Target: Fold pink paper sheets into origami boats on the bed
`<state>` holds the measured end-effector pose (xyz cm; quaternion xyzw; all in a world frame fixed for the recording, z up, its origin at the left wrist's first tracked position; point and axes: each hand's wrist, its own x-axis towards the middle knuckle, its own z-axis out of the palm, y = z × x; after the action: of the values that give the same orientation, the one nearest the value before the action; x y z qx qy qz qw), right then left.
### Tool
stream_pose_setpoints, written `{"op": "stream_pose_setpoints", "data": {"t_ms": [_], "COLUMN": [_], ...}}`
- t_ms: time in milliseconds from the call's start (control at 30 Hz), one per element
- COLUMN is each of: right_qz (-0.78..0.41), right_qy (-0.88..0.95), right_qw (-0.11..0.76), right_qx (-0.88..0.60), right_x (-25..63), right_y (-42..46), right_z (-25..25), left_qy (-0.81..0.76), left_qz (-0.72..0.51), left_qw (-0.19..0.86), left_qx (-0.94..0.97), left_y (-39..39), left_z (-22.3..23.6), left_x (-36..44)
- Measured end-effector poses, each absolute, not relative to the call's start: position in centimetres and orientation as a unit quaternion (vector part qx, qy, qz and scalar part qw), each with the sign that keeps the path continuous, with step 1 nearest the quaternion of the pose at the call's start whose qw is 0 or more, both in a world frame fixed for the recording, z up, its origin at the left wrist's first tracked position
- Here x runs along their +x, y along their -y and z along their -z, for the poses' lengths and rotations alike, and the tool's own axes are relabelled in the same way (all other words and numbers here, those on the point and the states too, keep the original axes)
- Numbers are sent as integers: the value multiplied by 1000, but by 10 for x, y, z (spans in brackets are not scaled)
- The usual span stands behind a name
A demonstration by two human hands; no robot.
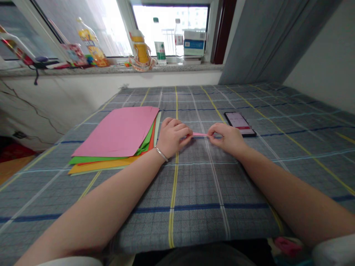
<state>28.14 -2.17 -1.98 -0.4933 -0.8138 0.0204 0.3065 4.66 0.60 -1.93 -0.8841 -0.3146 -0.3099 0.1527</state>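
Pinching pink paper strip (199, 135) (thin, flat)

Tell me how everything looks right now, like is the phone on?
Left hand, pinching one end of the strip.
Right hand, pinching the other end.
Pink paper strip, stretched between both hands.
Coloured paper stack, lying flat, pink sheet on top.
Phone, face up, screen lit.
Water bottle, upright, capped.

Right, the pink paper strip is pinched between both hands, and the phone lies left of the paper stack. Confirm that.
No: the phone lies right of the paper stack, as the head view shows. The pink paper strip is pinched between the left hand and right hand.
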Motion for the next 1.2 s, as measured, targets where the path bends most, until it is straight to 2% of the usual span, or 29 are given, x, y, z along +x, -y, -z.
{"op": "stream_pose_setpoints", "data": {"t_ms": [433,600,733,800,1200], "right_qz": [-1,74,108,125,161], "right_qy": [794,821,865,867,856], "right_qw": [285,328,286,309,281], "right_qx": [-537,-461,-398,-371,-403], "right_x": [298,290,273,266,265], "right_y": [24,29,34,34,30], "right_z": [14,9,11,14,20], "left_qy": [282,288,258,239,234], "left_qz": [310,337,363,371,324], "left_qw": [119,129,122,120,151], "left_qx": [-900,-887,-887,-889,-904], "left_y": [-10,-8,-3,-1,0], "left_z": [26,26,27,28,27], "left_x": [41,44,52,55,59]}}
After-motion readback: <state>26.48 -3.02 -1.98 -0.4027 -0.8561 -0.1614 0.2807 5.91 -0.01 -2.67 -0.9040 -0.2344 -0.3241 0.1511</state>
